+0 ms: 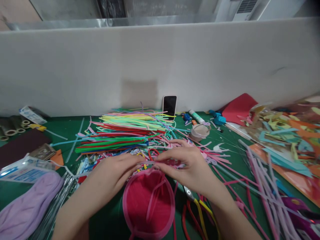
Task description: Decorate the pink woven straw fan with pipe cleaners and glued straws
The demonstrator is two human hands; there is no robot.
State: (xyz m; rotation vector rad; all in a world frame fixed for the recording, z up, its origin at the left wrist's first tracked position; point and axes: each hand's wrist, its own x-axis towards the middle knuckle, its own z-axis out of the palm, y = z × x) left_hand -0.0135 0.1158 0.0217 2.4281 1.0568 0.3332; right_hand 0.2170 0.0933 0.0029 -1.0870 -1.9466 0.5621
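A thin pale pink pipe cleaner (pixel 149 163) spans the gap between my two hands. My left hand (pixel 120 168) pinches one end of it, with the fingers pressed together and pointing right. Thumb and index finger of my right hand (pixel 183 160) close on the other end. Just below lies a round crimson piece with a pink pipe-cleaner rim (pixel 124 205), its top edge close to my fingertips. Loose pink pipe cleaners (pixel 152 200) cross its face. Beside it, partly under my right wrist, are pliers with yellow handles (pixel 200 210) and a red-handled tool (pixel 186 213).
Behind my hands lies a heap of coloured pipe cleaners (pixel 125 130). A phone (pixel 169 107) leans against the white partition (pixel 212 66). To the right are a small cup (pixel 199 133), pink pipe cleaners (pixel 262 186) and paper scraps (pixel 287 143). Lilac pads (pixel 32 206) sit left.
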